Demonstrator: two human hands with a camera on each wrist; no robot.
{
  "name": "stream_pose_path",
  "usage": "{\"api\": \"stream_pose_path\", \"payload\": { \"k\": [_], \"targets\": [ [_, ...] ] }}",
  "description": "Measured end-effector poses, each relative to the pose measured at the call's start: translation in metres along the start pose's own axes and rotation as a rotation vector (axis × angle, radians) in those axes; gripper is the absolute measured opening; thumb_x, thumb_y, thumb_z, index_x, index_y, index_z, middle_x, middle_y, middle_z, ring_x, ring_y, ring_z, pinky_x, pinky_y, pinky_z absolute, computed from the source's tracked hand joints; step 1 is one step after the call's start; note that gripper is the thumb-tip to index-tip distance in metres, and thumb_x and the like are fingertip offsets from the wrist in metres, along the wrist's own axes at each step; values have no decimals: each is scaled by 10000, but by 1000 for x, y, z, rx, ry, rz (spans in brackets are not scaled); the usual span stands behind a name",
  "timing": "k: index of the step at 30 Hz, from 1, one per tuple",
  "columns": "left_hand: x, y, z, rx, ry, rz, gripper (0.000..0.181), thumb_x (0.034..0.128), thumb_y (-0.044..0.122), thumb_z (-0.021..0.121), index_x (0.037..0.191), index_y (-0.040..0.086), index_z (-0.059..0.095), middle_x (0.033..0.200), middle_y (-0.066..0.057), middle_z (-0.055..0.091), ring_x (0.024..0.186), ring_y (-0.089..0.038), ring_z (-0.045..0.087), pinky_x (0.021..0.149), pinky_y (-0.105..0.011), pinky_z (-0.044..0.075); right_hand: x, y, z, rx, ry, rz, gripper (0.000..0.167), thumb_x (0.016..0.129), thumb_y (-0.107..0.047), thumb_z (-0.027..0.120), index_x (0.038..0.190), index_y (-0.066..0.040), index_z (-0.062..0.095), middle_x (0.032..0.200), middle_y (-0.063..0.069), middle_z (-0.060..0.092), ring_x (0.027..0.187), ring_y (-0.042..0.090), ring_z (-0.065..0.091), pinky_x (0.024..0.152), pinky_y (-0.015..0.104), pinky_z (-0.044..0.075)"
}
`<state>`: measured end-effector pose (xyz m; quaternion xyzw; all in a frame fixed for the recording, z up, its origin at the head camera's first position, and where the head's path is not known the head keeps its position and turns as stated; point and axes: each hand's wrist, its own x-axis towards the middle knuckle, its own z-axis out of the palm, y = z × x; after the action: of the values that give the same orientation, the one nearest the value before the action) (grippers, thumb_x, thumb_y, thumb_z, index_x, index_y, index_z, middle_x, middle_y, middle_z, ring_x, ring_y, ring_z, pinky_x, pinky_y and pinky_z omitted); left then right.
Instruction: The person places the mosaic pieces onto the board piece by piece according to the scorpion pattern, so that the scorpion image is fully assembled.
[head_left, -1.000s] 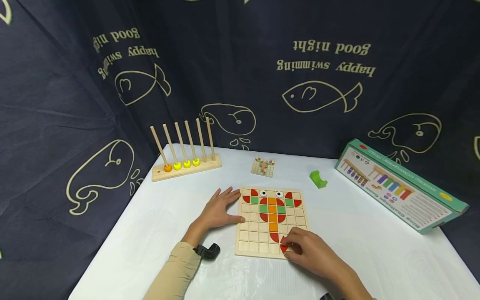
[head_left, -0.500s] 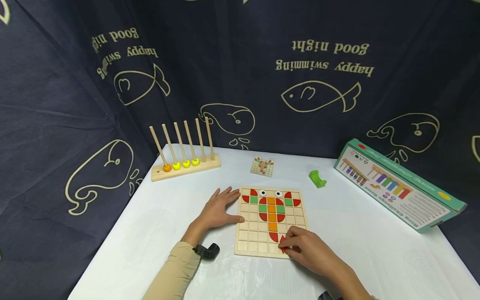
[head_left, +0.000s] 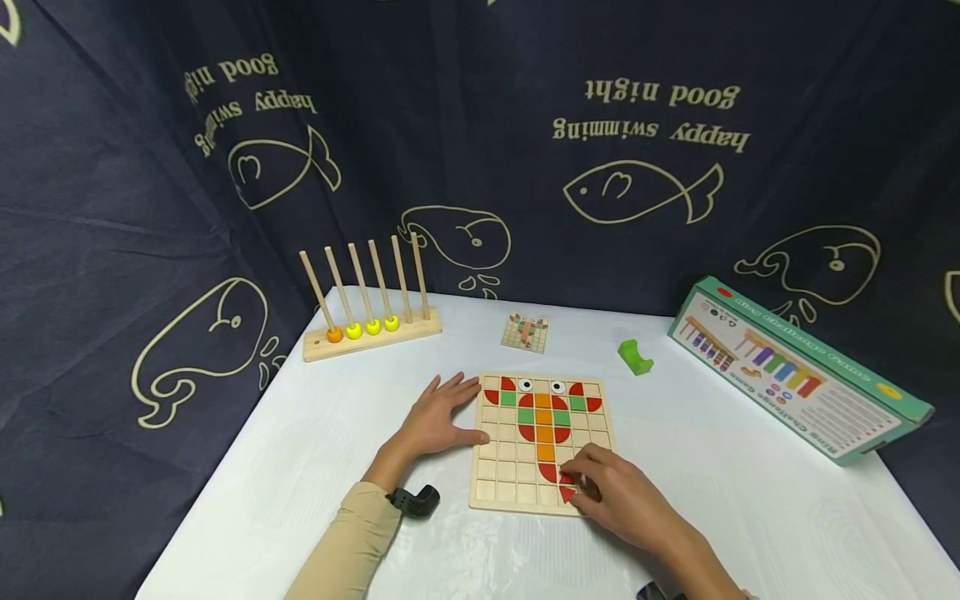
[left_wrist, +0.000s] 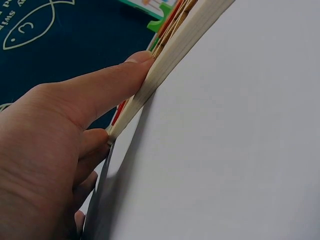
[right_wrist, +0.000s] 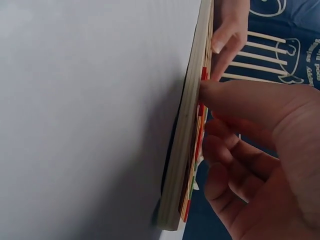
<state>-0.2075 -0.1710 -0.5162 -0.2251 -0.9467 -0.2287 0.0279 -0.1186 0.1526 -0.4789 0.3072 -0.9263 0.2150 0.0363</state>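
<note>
A square wooden grid board [head_left: 504,493] lies on the table with a pattern of red, green and orange pieces and two eye pieces. My left hand [head_left: 437,419] rests at the board's left edge with fingers straight; its thumb [left_wrist: 122,80] lies over the rim in the left wrist view. At the board's lower right, my right hand [head_left: 618,498] has its fingers curled and pinches a small red piece [head_left: 567,479], partly covered by the fingertips. Just below that is a red triangular piece [head_left: 567,494], near the right thumb [right_wrist: 235,97].
Behind the board lies a small pattern card [head_left: 525,332]. A wooden peg stand [head_left: 372,335] with orange and yellow rings is at back left. A green curved piece [head_left: 635,357] and a long game box [head_left: 798,371] are to the right. A dark printed curtain [head_left: 480,150] hangs behind.
My right hand has shifted slightly away from me, its index finger moving up the board. The red pieces beneath it show differently, with a triangle now below the fingertips. My left hand stays put.
</note>
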Motion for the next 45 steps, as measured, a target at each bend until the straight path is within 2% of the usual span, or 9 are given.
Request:
{"api": "stream_pose_path", "payload": {
  "k": [7,15,22,35,41,45],
  "targets": [
    [-1,1,-1,-3,6,10,964,708,725,660,1447,139,457,1492,42,395,1419,-201,235,1169,-447,74,2,-1,-1,-6,-60,17,298,791,-242,771,1081,-186,737,1008,-139,543,844,26,485,757,259,494],
    [-1,2,-2,-9,8,14,957,710,701,678,1444,127,459,1492,26,395,1417,-212,240,1166,-457,82,3,-1,-2,-11,-94,33,268,786,-234,768,1051,-196,750,955,-143,539,788,32,476,685,220,458],
    [0,2,-2,-13,10,14,957,708,703,679,1441,126,464,1490,30,399,1417,-214,241,1167,-459,82,3,0,-2,-4,-81,25,259,772,-231,777,1028,-199,751,918,-151,533,753,21,477,674,224,468],
    [-1,1,-2,-11,9,15,966,707,723,663,1443,131,461,1491,29,396,1418,-209,239,1167,-457,81,0,-1,-2,-8,-41,-2,297,749,-171,732,1041,-226,724,911,-156,517,760,34,467,652,194,389],
    [-1,0,-2,-17,20,18,962,708,721,664,1438,126,469,1489,25,402,1415,-217,248,1166,-465,84,0,0,-8,38,-44,48,289,754,-201,740,1039,-241,719,912,-163,532,754,35,493,630,193,432],
    [-1,1,-2,-29,21,23,953,710,706,675,1433,119,474,1484,17,411,1413,-226,254,1165,-473,89,-2,8,-14,33,-12,91,274,782,-244,750,1054,-240,717,966,-163,565,783,46,503,672,231,469]
  ]
}}
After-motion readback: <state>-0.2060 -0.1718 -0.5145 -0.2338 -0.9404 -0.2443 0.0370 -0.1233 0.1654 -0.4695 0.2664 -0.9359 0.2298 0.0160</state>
